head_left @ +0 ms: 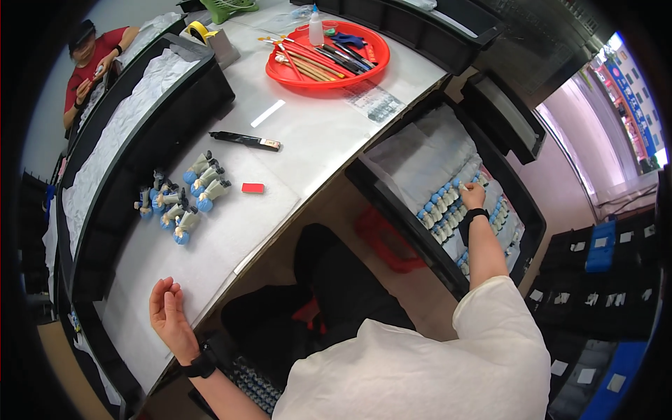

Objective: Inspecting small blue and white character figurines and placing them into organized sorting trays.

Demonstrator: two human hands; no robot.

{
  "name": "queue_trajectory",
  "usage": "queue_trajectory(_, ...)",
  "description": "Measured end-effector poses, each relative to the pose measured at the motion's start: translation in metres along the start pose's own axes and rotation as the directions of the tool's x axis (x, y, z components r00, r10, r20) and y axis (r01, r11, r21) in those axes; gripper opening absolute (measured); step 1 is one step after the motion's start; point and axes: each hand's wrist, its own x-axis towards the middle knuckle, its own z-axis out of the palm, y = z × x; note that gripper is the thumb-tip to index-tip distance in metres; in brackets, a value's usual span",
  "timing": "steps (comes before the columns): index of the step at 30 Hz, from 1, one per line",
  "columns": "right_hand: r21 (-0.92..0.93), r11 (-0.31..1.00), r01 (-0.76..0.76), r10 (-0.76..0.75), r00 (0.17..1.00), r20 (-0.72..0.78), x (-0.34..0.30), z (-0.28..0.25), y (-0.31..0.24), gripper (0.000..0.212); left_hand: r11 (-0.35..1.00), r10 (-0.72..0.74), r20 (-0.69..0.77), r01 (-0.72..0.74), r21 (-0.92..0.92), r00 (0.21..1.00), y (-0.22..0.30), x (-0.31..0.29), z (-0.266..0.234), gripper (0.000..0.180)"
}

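My right hand (474,197) reaches into a black crate (364,173) to the right of the table, its fingers closed on a small figurine (462,185) at the end of a row. Rows of blue-and-white figurines (437,203) lie there on white paper. Near the table's front left edge, my left hand (169,316) is raised with its fingers slightly bent and apart, holding nothing. Beyond it, a cluster of figurines (183,222) with blue heads and pale grey bodies lies on the white table.
A red block (253,188) and a black pen-like tool (245,141) lie beside the cluster. Farther back sits a red tray (280,78) of brushes, pens and a bottle (316,29). Black paper-lined crates (161,126) border the left. A person (94,59) sits at far left.
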Motion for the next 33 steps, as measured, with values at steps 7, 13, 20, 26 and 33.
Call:
queue_trajectory(7,0.074,0.995,0.065,-0.077,0.982,0.171,0.009,0.037,0.013,0.030,0.999,-0.025,-0.056,0.028,0.045,0.998,0.009,-0.006,-0.003,0.020)
queue_trajectory(13,0.011,0.985,0.172,-0.170,0.982,-0.084,0.063,0.024,0.060,0.056,0.960,-0.194,0.168,0.152,0.233,0.967,0.025,0.002,0.016,0.020)
queue_trajectory(20,0.746,0.626,0.229,-0.438,0.894,0.094,-0.056,-0.060,-0.200,0.031,0.611,-0.047,0.535,-0.399,0.683,0.843,0.097,0.070,0.034,0.041)
queue_trajectory(26,0.822,0.374,0.430,-0.904,0.368,0.218,-0.172,-0.086,-0.347,0.034,0.163,-0.111,0.690,-0.671,0.723,0.716,0.089,0.141,0.071,0.078)
queue_trajectory(33,0.736,0.157,0.659,-0.972,-0.027,0.232,-0.222,-0.078,-0.425,0.054,-0.089,-0.217,0.587,-0.615,0.783,0.780,0.048,0.156,0.083,0.076)
